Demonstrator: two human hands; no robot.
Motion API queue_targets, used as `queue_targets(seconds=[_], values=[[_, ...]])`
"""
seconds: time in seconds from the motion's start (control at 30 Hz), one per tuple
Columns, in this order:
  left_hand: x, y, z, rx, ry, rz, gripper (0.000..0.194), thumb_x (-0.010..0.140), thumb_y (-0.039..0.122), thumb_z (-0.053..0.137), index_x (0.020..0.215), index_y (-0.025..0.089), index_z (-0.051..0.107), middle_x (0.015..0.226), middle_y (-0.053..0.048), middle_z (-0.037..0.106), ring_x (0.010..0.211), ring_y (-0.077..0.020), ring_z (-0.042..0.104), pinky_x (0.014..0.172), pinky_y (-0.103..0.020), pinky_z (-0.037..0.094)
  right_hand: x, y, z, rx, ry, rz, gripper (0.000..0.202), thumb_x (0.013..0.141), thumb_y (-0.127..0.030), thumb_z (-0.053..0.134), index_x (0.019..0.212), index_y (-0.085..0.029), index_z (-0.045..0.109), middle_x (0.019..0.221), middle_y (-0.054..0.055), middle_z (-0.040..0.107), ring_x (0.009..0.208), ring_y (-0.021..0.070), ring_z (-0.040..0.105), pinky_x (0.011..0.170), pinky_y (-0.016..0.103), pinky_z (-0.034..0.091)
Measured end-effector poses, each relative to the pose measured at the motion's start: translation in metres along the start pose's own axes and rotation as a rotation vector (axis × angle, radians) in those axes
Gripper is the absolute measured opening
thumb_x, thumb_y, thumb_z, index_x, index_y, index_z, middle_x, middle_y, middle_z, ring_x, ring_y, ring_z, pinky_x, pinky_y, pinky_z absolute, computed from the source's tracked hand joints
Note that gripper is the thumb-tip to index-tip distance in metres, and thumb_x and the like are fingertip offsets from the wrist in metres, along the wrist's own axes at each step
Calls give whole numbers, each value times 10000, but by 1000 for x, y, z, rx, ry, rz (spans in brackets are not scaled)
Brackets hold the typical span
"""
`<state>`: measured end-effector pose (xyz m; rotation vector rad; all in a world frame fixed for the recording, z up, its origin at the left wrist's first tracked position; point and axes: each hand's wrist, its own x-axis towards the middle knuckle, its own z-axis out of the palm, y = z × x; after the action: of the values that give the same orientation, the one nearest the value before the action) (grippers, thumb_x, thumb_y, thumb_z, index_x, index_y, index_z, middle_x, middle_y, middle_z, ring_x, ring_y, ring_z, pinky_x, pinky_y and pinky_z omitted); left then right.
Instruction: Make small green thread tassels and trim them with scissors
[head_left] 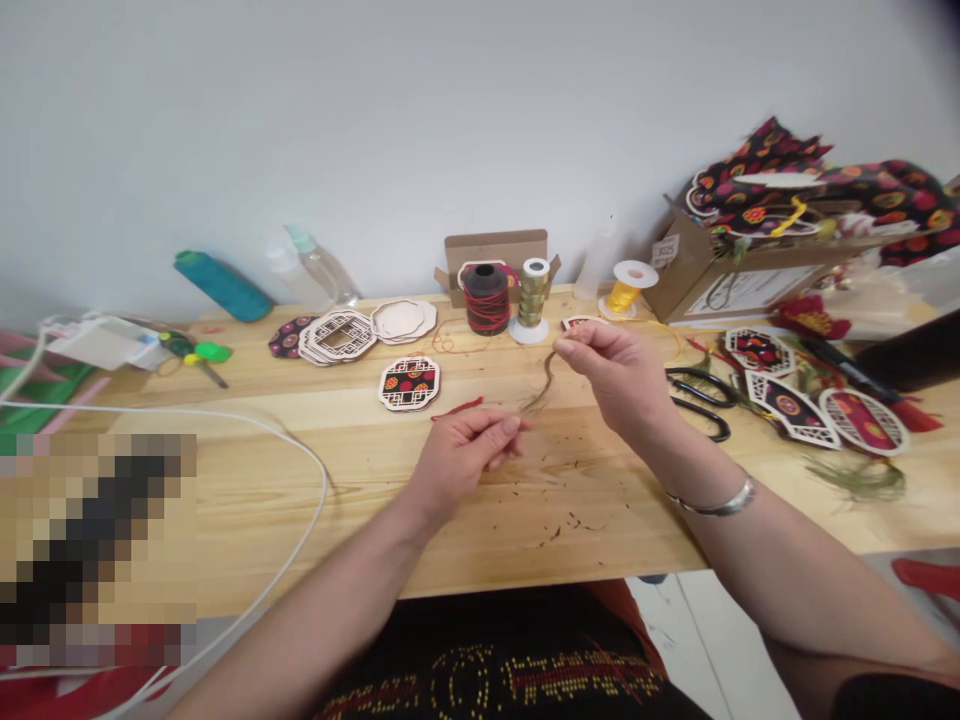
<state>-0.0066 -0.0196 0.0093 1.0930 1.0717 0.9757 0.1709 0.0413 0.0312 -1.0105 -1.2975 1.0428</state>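
My right hand is raised over the table, thumb and fingers pinched on the top of a thin olive-brown tassel. The tassel hangs down to the left, and its frayed end reaches close to my left hand. That hand is closed, thumb pressed against curled fingers; whether it grips any strands is unclear. Behind it lie a red cord and an eight-sided ornament of patterned fabric in a pale wooden fretwork frame. Black-handled scissors rest just right of my right wrist, partly hidden.
Along the wall stand a dark red thread spool, a gold spool, a yellow spool and a cardboard box of fabric. Several ornaments lie right. Wooden frames are back left; a white cable loops at left.
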Motion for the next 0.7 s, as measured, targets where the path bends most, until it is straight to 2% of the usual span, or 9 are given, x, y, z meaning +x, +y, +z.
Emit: queue_targets(seconds=[0.07,0.17,0.23,0.37,0.5,0.7], values=[[0,3,1,-190,-160,-163,253,779,357,626,818,129,727,660,-70,664,424,-32,386,425,-186,266,-5,1,4,-82,-39,-79,143,726,-228,666,620,-164,596,618,-23,564,595,92,480,586,250,389],[1,6,0,-366,-254,-298,319,789,385,604,847,92,719,752,-146,701,379,-7,347,381,-167,186,-16,0,12,-241,-131,-279,101,752,-171,651,655,-163,626,681,4,612,644,108,528,607,256,425],[3,6,-1,-439,-240,-338,323,800,393,590,848,96,708,768,-147,701,366,2,334,363,-152,155,-22,-1,16,-352,-203,-453,104,780,-128,614,686,-162,640,708,20,620,674,116,531,629,260,439],[7,4,-4,-550,-124,-364,192,776,314,641,731,128,646,644,-18,616,346,24,307,342,-111,126,-30,1,18,-523,-380,-728,135,828,-95,535,759,-151,637,749,48,633,715,137,483,668,280,440],[9,2,-6,-550,-91,-363,158,743,239,681,685,116,599,541,55,463,350,25,302,340,-94,156,-34,1,17,-686,-491,-849,159,869,-143,498,767,-147,621,768,61,632,726,153,457,650,295,413],[9,1,-6,-504,-55,-314,147,723,218,700,698,97,619,505,65,414,377,25,271,364,-85,223,-37,-7,18,-818,-644,-956,224,913,-152,435,791,-137,622,800,50,633,755,151,463,658,292,393]])
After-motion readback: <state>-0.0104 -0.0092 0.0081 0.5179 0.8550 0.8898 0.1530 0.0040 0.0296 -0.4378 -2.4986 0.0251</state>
